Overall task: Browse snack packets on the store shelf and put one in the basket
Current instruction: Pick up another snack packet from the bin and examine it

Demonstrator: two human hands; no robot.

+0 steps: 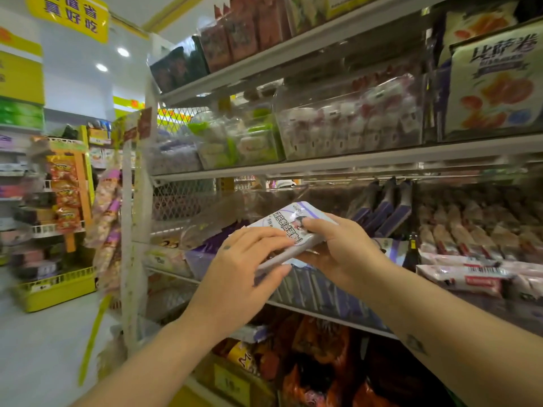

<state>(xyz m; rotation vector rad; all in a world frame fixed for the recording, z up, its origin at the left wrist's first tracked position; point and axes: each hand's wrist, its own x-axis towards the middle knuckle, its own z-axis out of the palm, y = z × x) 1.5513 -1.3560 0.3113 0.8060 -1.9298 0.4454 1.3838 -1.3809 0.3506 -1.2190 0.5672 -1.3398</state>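
It looked like the browsing step: the left hand [244, 268] at seven o'clock and right hand [338, 248] at four o'clock both gripped the white-and-purple snack packet [289, 227] before the shelf [367, 162], which next, I judged, needed lowering to a basket out of view.

Your left hand [235, 277] and right hand [338, 251] are bare. Your left forearm [152, 356] and right forearm [458, 333] are also bare, right down to the bottom edge of the view. On the back of your left hand, near the knuckles, sits a small dark mark [226, 247]. Your right forearm carries a small dark angular tattoo [415, 345], its detail too blurred to read. Your fingernails [309, 222] are short and plain.
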